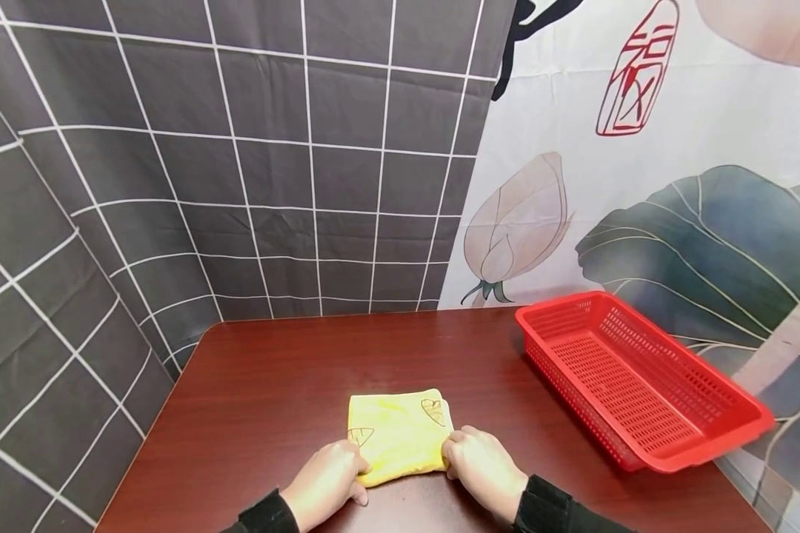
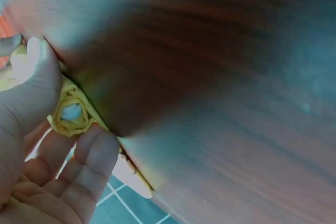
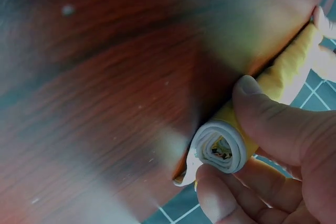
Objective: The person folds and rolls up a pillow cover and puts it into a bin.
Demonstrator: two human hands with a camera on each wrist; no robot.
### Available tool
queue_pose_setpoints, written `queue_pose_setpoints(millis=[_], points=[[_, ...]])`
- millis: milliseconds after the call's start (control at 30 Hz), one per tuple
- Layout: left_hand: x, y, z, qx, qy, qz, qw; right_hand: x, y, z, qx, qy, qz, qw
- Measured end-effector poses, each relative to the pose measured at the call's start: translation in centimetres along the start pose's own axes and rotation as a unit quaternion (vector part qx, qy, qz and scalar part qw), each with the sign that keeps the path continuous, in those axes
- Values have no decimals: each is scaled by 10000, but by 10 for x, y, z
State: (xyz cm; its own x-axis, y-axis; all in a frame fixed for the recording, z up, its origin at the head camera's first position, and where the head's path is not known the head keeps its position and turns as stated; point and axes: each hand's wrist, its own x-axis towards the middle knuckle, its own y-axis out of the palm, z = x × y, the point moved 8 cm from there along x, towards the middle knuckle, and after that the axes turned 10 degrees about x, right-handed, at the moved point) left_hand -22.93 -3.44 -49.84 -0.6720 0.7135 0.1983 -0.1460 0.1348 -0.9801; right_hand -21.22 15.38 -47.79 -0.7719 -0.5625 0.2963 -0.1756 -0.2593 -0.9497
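Gripping yellow towel roll w/ both hands | near edge hidden | red basket rt

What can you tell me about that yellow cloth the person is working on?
The yellow cloth is soft, towel-like fabric with small leaf-shaped outlines on it. It lies on the dark wooden table, near its front edge. Its near edge is rolled into a tight spiral, plain in both wrist views. The left hand pinches one end of the roll and the right hand the other. The far part lies flat.
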Motion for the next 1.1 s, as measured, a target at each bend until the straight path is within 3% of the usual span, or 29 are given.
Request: queue_pose_setpoints(millis=[133,467,967,1100], points=[[0,0,1,-22,-71,-65,10000,0,1,-1,43,70,-8,10000],[-4,-5,-9,438,66,-513,9977,0,3,-1,19,114,6,9999],[-2,-2,-11,206,115,34,9997,2,1,-1,-70,71,-143,9998],[-3,-3,-12,200,102,37,9997,4,1,-1,-43,78,-108,9999]])
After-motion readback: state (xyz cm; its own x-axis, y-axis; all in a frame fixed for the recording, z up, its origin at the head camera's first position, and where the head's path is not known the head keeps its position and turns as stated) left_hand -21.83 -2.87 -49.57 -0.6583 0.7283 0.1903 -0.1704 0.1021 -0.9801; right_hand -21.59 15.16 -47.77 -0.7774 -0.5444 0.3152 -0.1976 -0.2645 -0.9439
